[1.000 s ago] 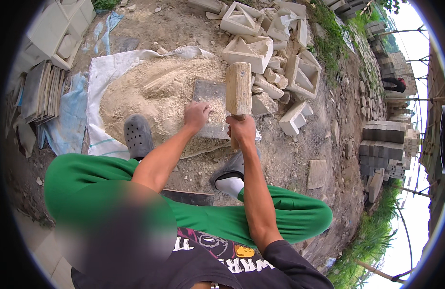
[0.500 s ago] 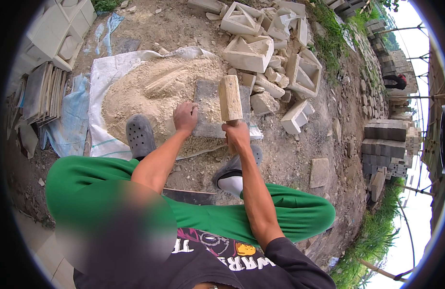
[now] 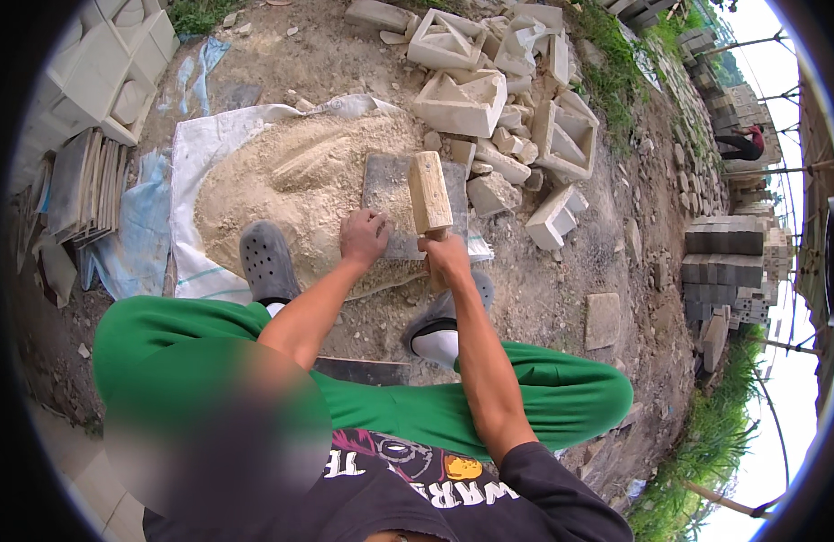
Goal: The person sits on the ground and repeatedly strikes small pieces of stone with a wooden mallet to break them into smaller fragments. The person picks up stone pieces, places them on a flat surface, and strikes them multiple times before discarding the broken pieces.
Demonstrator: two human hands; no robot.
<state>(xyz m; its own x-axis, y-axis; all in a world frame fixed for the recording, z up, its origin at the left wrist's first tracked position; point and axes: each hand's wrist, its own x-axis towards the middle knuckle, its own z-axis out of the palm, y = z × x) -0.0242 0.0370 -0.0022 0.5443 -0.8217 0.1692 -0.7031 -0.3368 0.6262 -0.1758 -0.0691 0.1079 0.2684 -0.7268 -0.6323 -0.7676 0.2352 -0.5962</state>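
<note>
My right hand (image 3: 447,256) is wrapped around the handle of a wooden mallet (image 3: 430,191). The mallet's thick, pale block head stands over a flat grey slab (image 3: 381,181), covering part of it. By the slab's lower left edge is my left hand (image 3: 364,237), palm down, its fingers a little bent and apart, with nothing visible in them. Pale crumbs and dust lie on the slab near those fingers. To the left, a heap of crushed, sandy material (image 3: 281,172) spreads over a white woven sack (image 3: 187,172).
Broken cream blocks (image 3: 462,99) pile up beyond the slab to the right. Thin boards (image 3: 90,185) lean at the left beside stacked pale blocks (image 3: 96,68). Grey blocks (image 3: 722,262) are stacked far right, where another person (image 3: 745,143) bends over. My clog-clad feet flank the work.
My left hand has moved right and slightly nearer, closer to the mallet. The mallet stays over the slab, its head tilting slightly. The distant person has come further into view.
</note>
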